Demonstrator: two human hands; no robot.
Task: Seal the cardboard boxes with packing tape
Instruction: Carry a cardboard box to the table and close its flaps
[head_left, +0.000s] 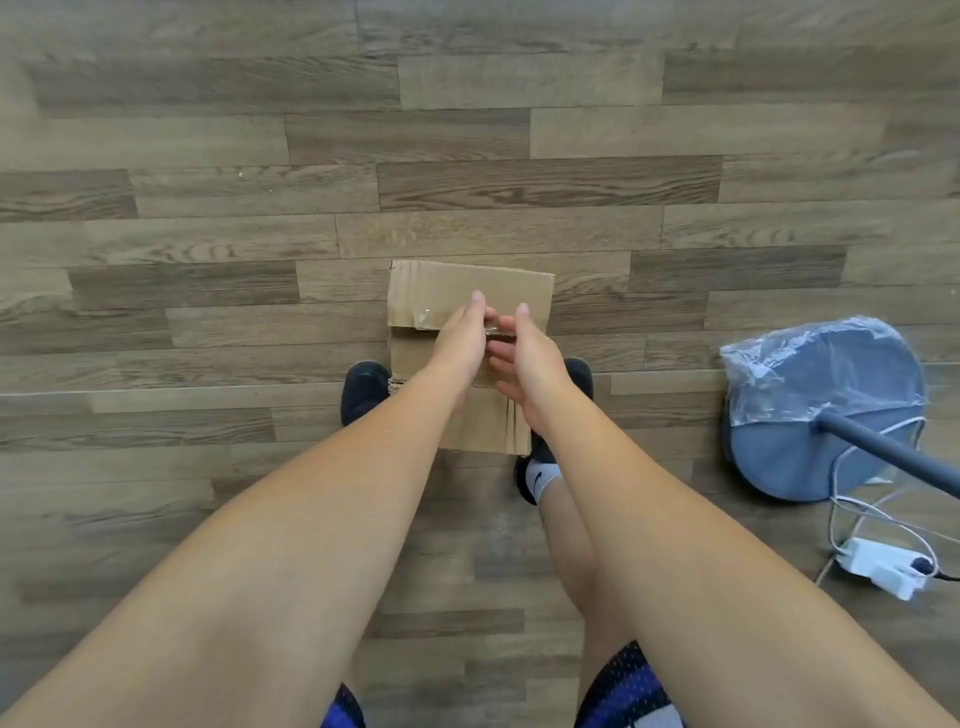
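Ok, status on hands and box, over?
Left hand and right hand together over brown cardboard box, grips unclear. Clear tape strip on its seam. Nothing blocking it.

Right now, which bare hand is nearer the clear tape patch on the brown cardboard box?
The left hand: it sits beside the clear tape patch on the brown cardboard box; the right hand lies farther right.

A wood-plank floor (208, 156) carries a cardboard box (441, 283) between two dark shoes (363, 389). To its right sit a plastic-wrapped lamp base (779, 457) and a white power strip (878, 564).
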